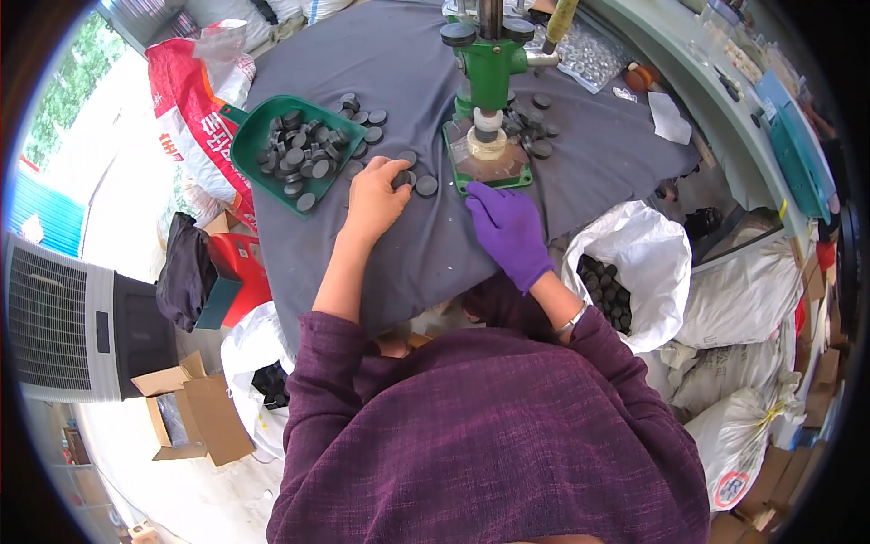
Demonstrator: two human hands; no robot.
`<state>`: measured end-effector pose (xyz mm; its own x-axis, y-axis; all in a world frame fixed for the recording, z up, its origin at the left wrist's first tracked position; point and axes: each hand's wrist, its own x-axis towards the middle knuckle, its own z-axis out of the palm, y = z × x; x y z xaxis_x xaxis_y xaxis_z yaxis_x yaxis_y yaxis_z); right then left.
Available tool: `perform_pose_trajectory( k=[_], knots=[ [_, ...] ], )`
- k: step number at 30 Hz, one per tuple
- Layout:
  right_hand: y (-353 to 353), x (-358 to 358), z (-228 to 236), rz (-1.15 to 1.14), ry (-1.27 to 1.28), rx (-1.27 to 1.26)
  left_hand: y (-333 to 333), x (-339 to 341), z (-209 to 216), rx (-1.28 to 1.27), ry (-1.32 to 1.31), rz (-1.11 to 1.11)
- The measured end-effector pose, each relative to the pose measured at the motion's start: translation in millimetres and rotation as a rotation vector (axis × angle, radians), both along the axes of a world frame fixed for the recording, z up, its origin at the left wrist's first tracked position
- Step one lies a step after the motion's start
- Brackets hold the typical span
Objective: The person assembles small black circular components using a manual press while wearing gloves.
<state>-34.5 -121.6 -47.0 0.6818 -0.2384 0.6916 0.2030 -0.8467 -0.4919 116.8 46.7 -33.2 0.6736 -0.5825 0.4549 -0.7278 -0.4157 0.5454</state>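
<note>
My left hand (374, 199), bare, is over the grey cloth with its fingers curled round a black disc (400, 180). Other loose black discs (426, 186) lie just beside its fingertips. To its left, a green dustpan-like scoop (243, 154) holds a heap of the same discs. My right hand (507, 227), in a purple glove, is at the front edge of a green hand press (490, 77). Its fingers are bent together near the press's base plate (512, 172); whatever they may hold is hidden. A pale round die (487, 143) sits on that plate under the ram.
More discs (541, 148) lie right of the press, beyond it a clear bag of small parts (591, 56). Beside my right forearm stands a white sack (666, 263) with black discs inside. A cardboard box (215, 417) and an air cooler (63, 317) are at the left.
</note>
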Motion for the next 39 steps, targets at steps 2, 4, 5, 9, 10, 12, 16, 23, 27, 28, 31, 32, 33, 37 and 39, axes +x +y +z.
perform_pose_trajectory(
  k=[2,4,5,9,10,12,16,23,27,28,31,32,33,37,39],
  knots=[
    [0.2,-0.1,-1.0,0.002,0.007,0.008,-2.0,1.6,2.1,0.106,-0.025,-0.028],
    [-0.5,0.3,-2.1,0.002,0.003,0.020,-4.4,3.2,7.2,0.211,-0.054,-0.058],
    [-0.7,0.0,-2.1,-0.002,0.003,0.023,-5.2,4.1,10.1,0.241,-0.046,-0.068],
    [-1.7,1.7,-3.6,0.006,-0.026,-0.015,-0.5,19.0,12.0,0.074,0.003,-0.007],
    [-1.1,0.9,-5.3,0.008,-0.027,-0.022,-2.2,24.7,14.3,0.032,-0.045,0.012],
    [-2.2,1.9,-4.5,0.006,-0.034,-0.019,-14.0,29.4,18.8,0.025,-0.048,0.037],
    [-1.1,0.0,-5.8,-0.001,0.008,0.017,-33.1,33.8,5.8,0.237,-0.094,0.022],
    [-2.6,1.4,-8.4,-0.041,0.046,-0.020,-23.1,6.1,20.8,0.083,0.124,-0.150],
    [-2.2,-1.8,-1.4,-0.022,0.028,0.008,-27.8,-9.6,11.4,0.295,-0.017,-0.164],
    [-2.8,-1.4,0.1,-0.023,0.017,0.019,-24.9,-6.8,8.8,0.292,-0.018,-0.160],
    [-1.8,1.2,-3.1,-0.009,0.038,0.012,-18.2,0.6,1.4,0.132,0.194,-0.148],
    [-1.8,1.9,-2.4,-0.008,0.032,0.009,-13.5,-0.7,-3.8,-0.063,0.456,-0.138],
    [-0.6,0.6,-3.5,-0.008,0.031,0.009,-10.5,-5.6,-2.8,-0.258,0.720,-0.127],
    [-0.8,0.5,-2.0,-0.020,-0.014,-0.012,-6.6,-15.9,5.3,-0.538,0.875,-0.238],
    [-0.7,0.6,-3.9,-0.011,-0.021,-0.002,-4.6,-16.1,2.5,-0.562,0.851,-0.300]
  ],
)
